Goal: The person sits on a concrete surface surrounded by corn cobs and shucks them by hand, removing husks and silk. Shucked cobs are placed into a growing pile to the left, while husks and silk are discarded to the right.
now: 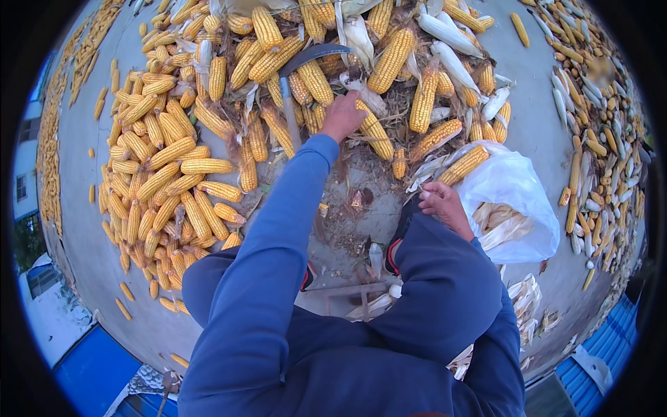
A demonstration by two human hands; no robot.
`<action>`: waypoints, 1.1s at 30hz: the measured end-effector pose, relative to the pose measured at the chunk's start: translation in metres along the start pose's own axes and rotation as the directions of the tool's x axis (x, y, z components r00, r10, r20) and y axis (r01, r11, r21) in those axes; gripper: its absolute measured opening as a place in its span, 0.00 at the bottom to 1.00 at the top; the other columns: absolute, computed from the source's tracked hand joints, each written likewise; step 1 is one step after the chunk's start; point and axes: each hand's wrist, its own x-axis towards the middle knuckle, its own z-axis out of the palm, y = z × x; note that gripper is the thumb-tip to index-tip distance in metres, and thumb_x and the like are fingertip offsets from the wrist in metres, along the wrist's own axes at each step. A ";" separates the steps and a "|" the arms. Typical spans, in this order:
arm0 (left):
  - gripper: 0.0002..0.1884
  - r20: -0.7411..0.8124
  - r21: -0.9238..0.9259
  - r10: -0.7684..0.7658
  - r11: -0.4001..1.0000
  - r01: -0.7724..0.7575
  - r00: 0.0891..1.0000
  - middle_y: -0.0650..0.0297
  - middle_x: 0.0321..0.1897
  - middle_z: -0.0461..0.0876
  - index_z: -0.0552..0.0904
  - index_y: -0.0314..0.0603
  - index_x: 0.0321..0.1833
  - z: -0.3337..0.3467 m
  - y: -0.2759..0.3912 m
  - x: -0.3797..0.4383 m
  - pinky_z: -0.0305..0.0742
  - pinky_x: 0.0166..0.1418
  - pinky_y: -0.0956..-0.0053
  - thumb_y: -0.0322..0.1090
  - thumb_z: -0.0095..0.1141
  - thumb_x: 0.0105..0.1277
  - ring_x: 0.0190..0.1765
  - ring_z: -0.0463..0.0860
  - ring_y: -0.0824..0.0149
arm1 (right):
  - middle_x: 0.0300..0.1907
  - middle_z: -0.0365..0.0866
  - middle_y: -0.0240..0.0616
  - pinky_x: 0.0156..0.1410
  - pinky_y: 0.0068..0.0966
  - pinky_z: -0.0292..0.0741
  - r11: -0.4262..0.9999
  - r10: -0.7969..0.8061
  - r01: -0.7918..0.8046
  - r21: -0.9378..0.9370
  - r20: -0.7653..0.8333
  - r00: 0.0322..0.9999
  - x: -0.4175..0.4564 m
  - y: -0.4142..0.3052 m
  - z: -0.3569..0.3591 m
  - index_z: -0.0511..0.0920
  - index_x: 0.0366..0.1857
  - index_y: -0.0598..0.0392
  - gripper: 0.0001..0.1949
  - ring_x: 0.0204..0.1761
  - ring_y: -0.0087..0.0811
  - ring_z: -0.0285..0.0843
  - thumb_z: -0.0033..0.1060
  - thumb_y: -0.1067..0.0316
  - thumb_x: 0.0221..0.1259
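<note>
My left hand [344, 115] reaches down into the heap of corn, with bent fingers touching the ears there. What it may grip is hidden beneath it. Just right of it lies a bare yellow corn cob [376, 133]. A sickle with a dark curved blade [312, 53] and a pale handle [290, 112] rests on the heap to its left. By my right knee, my right hand [445, 206] has its thumb and fingertips close together. They are beside an ear of corn [464, 165] with peeled husk [431, 168] around its base; contact with the husk is unclear.
A white plastic bag [513, 195] with dry husks [503, 224] stands at my right. Husked cobs [156, 172] form a large pile on the left. More corn [599, 156] is spread at the far right. Loose husks [523, 302] lie behind the bag.
</note>
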 end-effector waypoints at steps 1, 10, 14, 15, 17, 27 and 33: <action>0.27 0.028 -0.040 -0.037 0.998 0.039 0.999 0.38 0.50 0.81 0.78 0.34 0.60 0.000 0.006 -0.006 0.73 0.64 0.51 0.36 0.63 0.57 0.58 0.79 0.38 | 0.42 0.81 0.32 0.43 0.18 0.77 1.000 0.001 -0.001 0.010 -0.013 1.000 -0.001 -0.001 0.001 0.76 0.54 0.58 0.16 0.39 0.22 0.81 0.64 0.64 0.66; 0.17 -0.048 0.109 0.309 0.947 -0.302 0.950 0.46 0.46 0.75 0.77 0.42 0.50 0.018 0.058 -0.100 0.75 0.57 0.49 0.34 0.61 0.58 0.50 0.78 0.40 | 0.55 0.79 0.41 0.62 0.28 0.76 0.939 -0.319 0.305 -0.160 -0.074 0.945 0.009 -0.006 0.010 0.72 0.64 0.62 0.30 0.56 0.32 0.78 0.71 0.75 0.54; 0.17 0.063 0.166 0.323 0.930 -0.329 0.944 0.47 0.43 0.72 0.75 0.44 0.50 0.038 0.090 -0.131 0.76 0.51 0.47 0.34 0.61 0.59 0.48 0.78 0.40 | 0.59 0.79 0.44 0.66 0.30 0.74 0.898 -0.347 0.327 -0.295 -0.015 0.938 0.005 -0.009 0.013 0.71 0.67 0.59 0.33 0.61 0.35 0.76 0.72 0.75 0.52; 0.18 0.095 0.158 0.286 0.941 -0.299 0.953 0.46 0.42 0.71 0.74 0.43 0.51 0.045 0.093 -0.134 0.75 0.49 0.47 0.34 0.61 0.58 0.48 0.78 0.40 | 0.60 0.79 0.44 0.66 0.31 0.74 0.892 -0.343 0.322 -0.319 -0.011 0.939 0.001 -0.012 0.015 0.71 0.67 0.58 0.34 0.63 0.36 0.76 0.72 0.75 0.52; 0.18 0.111 0.189 0.236 0.949 -0.254 0.965 0.46 0.43 0.72 0.73 0.45 0.51 0.056 0.090 -0.136 0.78 0.46 0.47 0.35 0.61 0.58 0.46 0.80 0.39 | 0.62 0.78 0.44 0.68 0.31 0.73 0.868 -0.369 0.345 -0.358 0.000 0.929 -0.002 -0.016 0.016 0.71 0.68 0.57 0.36 0.65 0.37 0.75 0.73 0.74 0.50; 0.21 0.045 0.154 0.287 0.944 -0.291 0.957 0.47 0.41 0.75 0.74 0.40 0.49 -0.004 0.127 -0.151 0.79 0.45 0.47 0.40 0.64 0.56 0.41 0.81 0.40 | 0.65 0.75 0.48 0.74 0.39 0.67 0.524 -0.687 0.600 -0.605 0.117 0.717 -0.018 -0.048 0.032 0.69 0.71 0.53 0.43 0.68 0.49 0.71 0.78 0.69 0.42; 0.22 -0.097 -0.037 0.347 0.935 -0.352 0.933 0.47 0.34 0.81 0.80 0.34 0.45 -0.048 0.184 -0.143 0.79 0.44 0.53 0.42 0.68 0.53 0.39 0.83 0.43 | 0.56 0.81 0.46 0.62 0.36 0.75 0.742 -0.547 0.535 -0.404 0.098 0.832 -0.013 -0.057 0.039 0.74 0.60 0.54 0.31 0.57 0.44 0.81 0.77 0.66 0.48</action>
